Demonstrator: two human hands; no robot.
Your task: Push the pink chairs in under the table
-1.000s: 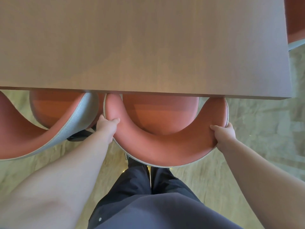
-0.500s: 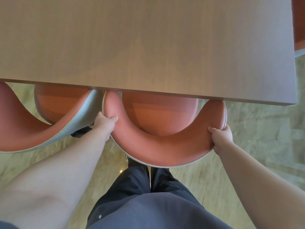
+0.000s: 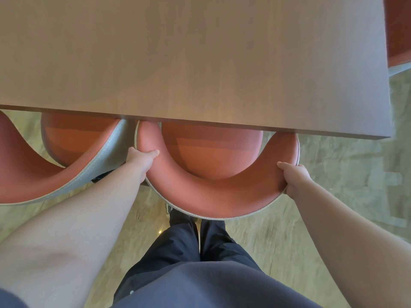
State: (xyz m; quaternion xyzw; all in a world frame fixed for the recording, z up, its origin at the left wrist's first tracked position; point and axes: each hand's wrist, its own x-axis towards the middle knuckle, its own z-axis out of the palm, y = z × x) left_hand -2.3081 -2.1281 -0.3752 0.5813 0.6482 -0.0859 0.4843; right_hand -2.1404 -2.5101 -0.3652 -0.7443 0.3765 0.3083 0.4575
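Head view: I see left hand (image 3: 142,157) and right hand (image 3: 293,177) gripping the curved pink upholstered chair (image 3: 213,196) at centre frame; its seat sits partly under the brown wooden table (image 3: 200,63).

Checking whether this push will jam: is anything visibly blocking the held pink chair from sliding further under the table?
Nothing visible does. Left hand and right hand grip the pink chair; its seat already runs under the table edge. The neighbouring chair sits close beside it. Underneath the tabletop is hidden.

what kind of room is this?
Probably a cafe, canteen or office meeting area: a bare wood-grain table, matching pink tub chairs tucked along its edge, and a pale polished floor.
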